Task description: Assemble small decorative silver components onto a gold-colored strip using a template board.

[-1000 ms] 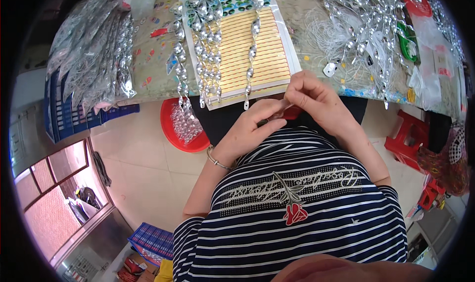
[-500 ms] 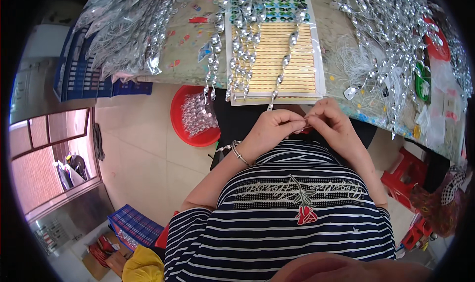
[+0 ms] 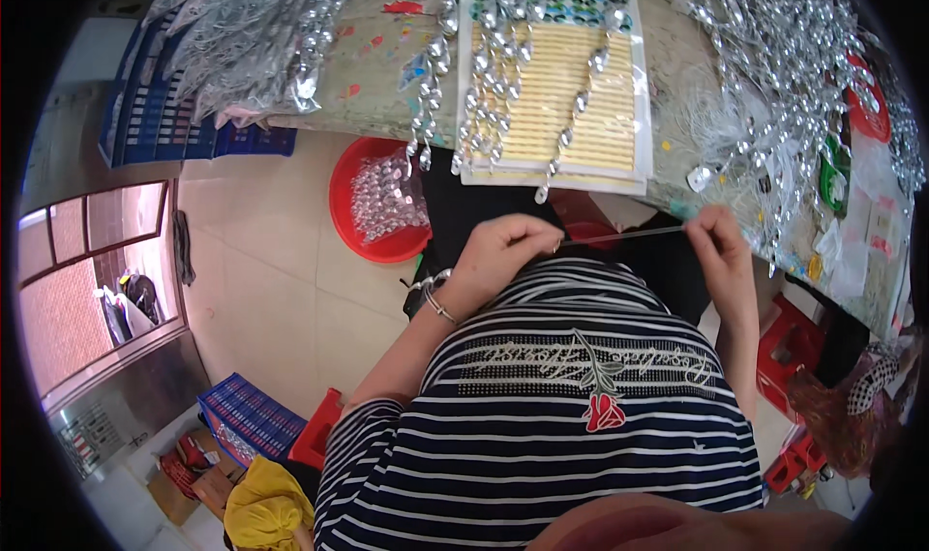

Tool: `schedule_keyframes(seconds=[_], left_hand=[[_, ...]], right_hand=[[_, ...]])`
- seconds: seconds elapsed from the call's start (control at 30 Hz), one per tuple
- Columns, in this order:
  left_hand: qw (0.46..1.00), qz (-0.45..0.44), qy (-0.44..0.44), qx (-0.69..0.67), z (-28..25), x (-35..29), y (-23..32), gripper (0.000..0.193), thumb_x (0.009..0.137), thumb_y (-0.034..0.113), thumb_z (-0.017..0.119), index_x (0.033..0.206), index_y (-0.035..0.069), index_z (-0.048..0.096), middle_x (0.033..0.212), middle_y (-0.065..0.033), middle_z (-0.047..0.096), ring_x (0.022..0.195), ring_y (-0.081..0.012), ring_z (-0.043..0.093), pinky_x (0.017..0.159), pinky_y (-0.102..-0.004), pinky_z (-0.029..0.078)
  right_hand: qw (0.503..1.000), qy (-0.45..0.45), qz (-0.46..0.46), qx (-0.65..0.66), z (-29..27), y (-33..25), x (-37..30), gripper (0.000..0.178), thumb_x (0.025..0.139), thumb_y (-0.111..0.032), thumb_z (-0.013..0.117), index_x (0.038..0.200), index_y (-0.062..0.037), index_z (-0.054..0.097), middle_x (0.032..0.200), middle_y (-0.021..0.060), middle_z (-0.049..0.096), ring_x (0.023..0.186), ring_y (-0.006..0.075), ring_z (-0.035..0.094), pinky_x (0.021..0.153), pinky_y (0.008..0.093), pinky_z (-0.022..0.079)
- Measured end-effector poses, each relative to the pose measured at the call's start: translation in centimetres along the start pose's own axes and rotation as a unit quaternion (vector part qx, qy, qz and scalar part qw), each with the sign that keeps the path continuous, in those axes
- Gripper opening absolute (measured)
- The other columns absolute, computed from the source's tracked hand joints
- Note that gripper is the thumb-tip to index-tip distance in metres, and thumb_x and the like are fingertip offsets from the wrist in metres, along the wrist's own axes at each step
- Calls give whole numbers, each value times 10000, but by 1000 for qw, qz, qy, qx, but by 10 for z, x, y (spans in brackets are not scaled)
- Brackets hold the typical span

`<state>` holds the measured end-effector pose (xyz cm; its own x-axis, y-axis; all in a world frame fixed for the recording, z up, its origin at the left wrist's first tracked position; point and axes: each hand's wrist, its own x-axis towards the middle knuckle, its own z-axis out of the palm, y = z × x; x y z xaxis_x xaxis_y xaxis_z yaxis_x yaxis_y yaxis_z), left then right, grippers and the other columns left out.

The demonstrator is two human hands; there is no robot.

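Note:
A thin clear string (image 3: 629, 235) is drawn taut between my hands, just past the table's near edge. My left hand (image 3: 498, 256) is closed in a pinch on one end; anything small inside that pinch is hidden. At the other end my right hand (image 3: 726, 251) pinches the string between thumb and fingertips. Beyond them a strand of silver faceted beads (image 3: 582, 101) hangs over the edge of a yellow-striped sheet (image 3: 624, 116) on the table. More silver bead strands (image 3: 494, 91) lie on that sheet's left part.
Silver strands in clear bags (image 3: 261, 58) lie at the table's left, above a blue crate (image 3: 145, 140). A tangle of silver strands and clear string (image 3: 750, 116) covers the right. Below stand a red basin (image 3: 344, 217) holding bagged beads and a red stool (image 3: 782, 357).
My hands have moved apart, the right one going right and the left one slightly left. The string now stretches straight between them. The whole view has shifted a little.

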<state>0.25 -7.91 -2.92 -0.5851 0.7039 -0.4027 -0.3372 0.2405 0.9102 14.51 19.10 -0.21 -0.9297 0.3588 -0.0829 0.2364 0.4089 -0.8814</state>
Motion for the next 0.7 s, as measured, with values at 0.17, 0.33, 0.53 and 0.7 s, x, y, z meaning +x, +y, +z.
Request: schedule_keyframes(seconds=[0.17,0.33,0.53,0.7], left_hand=[[989,124,-29,78,23,29,33,161,866,79,603,979,-13,671,944,-77,674,900,-117,610,816,-236,471],[994,86,-63,24,42,42,53,168,890,82,580,987,-33,655,937,-88,674,843,-121,632,767,-224,492],[993,40,-84,-71,39,35,44,162,905,92,566,984,-29,637,777,-47,634,652,-78,567,618,-187,464],[996,20,-83,-40,30,31,46,151,900,85,569,973,-22,647,782,-51,637,632,-69,551,598,-177,449]], right_hand=[[986,11,40,164,21,-39,12,75,930,-78,504,905,-19,542,872,-11,485,706,49,403,659,187,336],[997,-44,-32,57,40,-54,25,52,920,-57,522,903,-9,511,867,3,473,775,79,448,694,201,379],[996,-55,-32,65,39,-51,30,43,913,-58,536,900,-20,520,855,0,475,773,67,445,694,198,378],[995,9,-8,94,27,-38,31,29,903,-53,554,897,-31,537,853,-28,478,769,40,433,690,176,357]])
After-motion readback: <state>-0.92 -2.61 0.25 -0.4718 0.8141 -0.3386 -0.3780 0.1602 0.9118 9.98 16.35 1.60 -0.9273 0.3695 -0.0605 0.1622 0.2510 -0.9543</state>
